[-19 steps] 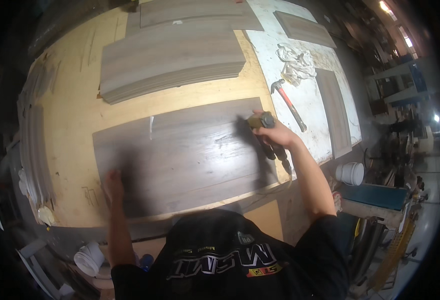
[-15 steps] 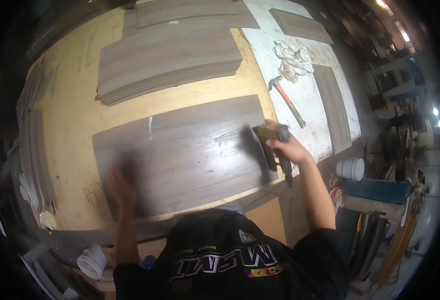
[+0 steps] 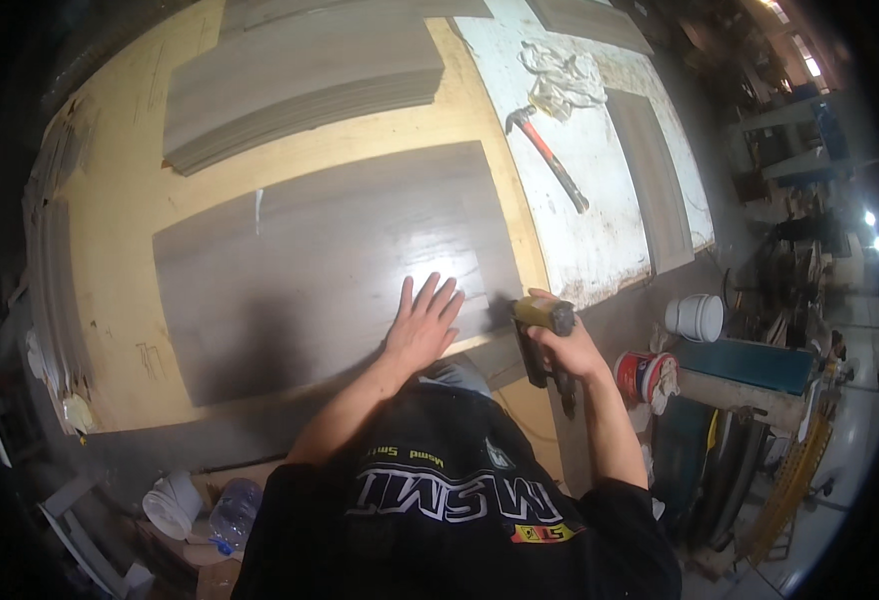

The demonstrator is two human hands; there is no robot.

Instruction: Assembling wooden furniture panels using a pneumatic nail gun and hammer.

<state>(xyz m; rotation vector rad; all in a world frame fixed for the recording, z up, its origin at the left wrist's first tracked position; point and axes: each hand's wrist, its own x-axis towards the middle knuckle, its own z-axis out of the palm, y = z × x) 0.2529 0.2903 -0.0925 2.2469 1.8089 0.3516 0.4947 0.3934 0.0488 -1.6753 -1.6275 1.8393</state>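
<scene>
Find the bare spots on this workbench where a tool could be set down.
Bare plywood lies left of the grey panel, and a strip between it and the board stack. Crowded: the near right corner, with both hands and the nail gun.

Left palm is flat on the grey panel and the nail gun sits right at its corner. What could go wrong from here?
1. The left hand presses flat on the large grey wood-grain panel, fingers spread close to the yellow-and-black nail gun gripped by the right hand; a stray shot could hit them.
2. The gun works at the panel's near corner; a fastener so near the edge might split it.
3. The red-handled hammer lies loose on the white-painted board; jolts might shift it.
</scene>
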